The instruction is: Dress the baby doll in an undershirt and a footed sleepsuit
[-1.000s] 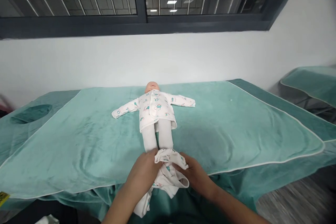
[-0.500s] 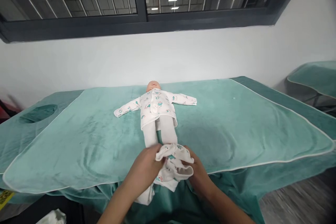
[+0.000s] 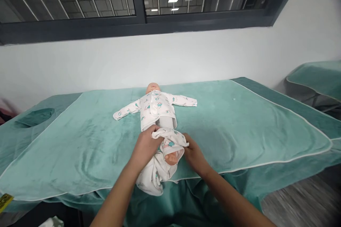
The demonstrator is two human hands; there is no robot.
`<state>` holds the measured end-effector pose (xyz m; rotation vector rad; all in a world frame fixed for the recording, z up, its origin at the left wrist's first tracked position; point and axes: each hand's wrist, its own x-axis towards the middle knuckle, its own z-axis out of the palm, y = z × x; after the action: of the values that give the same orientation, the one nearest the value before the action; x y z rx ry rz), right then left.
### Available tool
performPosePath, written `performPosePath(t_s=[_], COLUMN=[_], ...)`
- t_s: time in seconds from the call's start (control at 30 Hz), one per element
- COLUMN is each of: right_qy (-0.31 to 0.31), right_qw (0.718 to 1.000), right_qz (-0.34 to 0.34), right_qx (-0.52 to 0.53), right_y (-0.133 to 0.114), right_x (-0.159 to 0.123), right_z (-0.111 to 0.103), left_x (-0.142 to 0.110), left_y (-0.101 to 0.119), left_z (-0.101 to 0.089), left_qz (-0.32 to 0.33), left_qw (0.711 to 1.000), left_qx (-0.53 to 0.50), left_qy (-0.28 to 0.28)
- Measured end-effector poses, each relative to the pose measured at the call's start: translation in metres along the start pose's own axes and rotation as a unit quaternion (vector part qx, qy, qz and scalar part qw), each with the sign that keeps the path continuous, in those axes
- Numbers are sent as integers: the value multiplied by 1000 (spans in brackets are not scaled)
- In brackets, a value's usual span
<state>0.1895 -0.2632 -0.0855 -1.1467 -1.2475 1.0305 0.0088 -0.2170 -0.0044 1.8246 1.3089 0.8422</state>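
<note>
A baby doll (image 3: 153, 87) lies on its back on the green bed cover, wearing a white printed jacket (image 3: 157, 108) with both sleeves spread. White printed baby pants (image 3: 151, 177) are bunched around its lower legs. My left hand (image 3: 147, 144) is closed on the waistband at the left side, while my right hand (image 3: 194, 151) pinches the band at the right. One doll foot (image 3: 171, 158) sticks out of a pant leg opening between my hands. The other foot is hidden in the cloth.
A green fleece cover (image 3: 226, 124) with white piping lies over the bed, which has a face hole (image 3: 34, 117) at the left. Behind stand a white wall (image 3: 170, 58) and a dark-framed barred window (image 3: 144, 17). Another green-covered surface (image 3: 317, 76) is at the right.
Both hands have moved up the doll's legs with the pants' waistband. A doll foot now shows through a leg opening, and the view has shifted slightly.
</note>
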Motion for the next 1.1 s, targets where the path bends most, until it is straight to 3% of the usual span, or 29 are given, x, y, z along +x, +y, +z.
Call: performPosePath(t_s=[0.1, 0.2, 0.23, 0.3, 0.37, 0.4, 0.47, 0.6, 0.7, 0.83, 0.93, 1.0, 1.1], right_qy=[16, 5, -9, -42, -75, -86, -94, -92, -116, -73, -50, -83, -186], right_qw=[999, 1000, 999, 988, 970, 963, 957, 964, 971, 995, 996, 994, 978], right_qz=[8, 21, 32, 66, 97, 107, 112, 117, 113, 56, 31, 25, 14], right_qx=[-35, 3, 39, 131, 211, 234, 251, 221, 175, 22, -61, -68, -88], right_y=[-3, -4, -4, -4, -4, -4, -7, -13, -14, -11, -14, -20, -28], right_x=[10, 18, 20, 25, 30, 32, 35, 41, 50, 70, 83, 87, 88], right_z=[-1, -5, -7, -14, -21, -24, -27, -26, -26, -29, -26, -23, -20], left_x=[13, 20, 20, 16, 10, 7, 6, 17, 28, 33, 31, 30, 28], left_y=[-5, -7, -6, -4, -2, -2, -6, -21, -35, -46, -43, -35, -25], left_z=[-6, -11, -13, -20, -28, -31, -35, -36, -34, -30, -27, -24, -20], left_qz=[9, -12, -23, -55, -91, -107, -128, -132, -127, -113, -109, -110, -110], left_qw=[1000, 998, 998, 986, 955, 941, 923, 875, 854, 857, 876, 890, 900], left_qx=[-2, -17, -48, -146, -240, -274, -331, -464, -504, -503, -469, -444, -422], left_qy=[21, 63, 44, -53, -150, -170, -149, -50, -18, -20, -13, 2, 15])
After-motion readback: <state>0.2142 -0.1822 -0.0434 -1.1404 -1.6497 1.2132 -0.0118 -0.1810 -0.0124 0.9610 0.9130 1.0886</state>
